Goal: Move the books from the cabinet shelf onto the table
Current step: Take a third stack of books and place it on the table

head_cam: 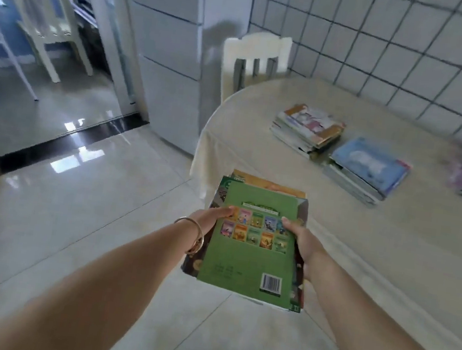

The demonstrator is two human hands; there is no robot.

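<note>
On the left, a doorway opens to another room with a white chair (52, 31) on a glossy floor; no cabinet shelf shows in this view, so how many books wait there cannot be told. Next comes the left hand (210, 219), a gold bangle (195, 239) on its wrist, its thumb pressed on top of a small stack of books (248, 253) and the fingers hidden underneath — it grips the stack's left edge. The top book is green, back cover up with a barcode, and at least two more covers peek out below and beyond it. The right hand (301, 243) grips the right edge the same way, thumb on top. The stack is carried in the air, over the floor and just beside the near edge of the table (375, 252), not yet set down. Further right, two piles already lie on the table — a mixed pile (307, 129) and, touching it, a pile with a blue cover (368, 169) on top. Something pinkish and blurred sits at the far right edge. By my reading the job is well under way: two loads delivered, this one about to land.
</note>
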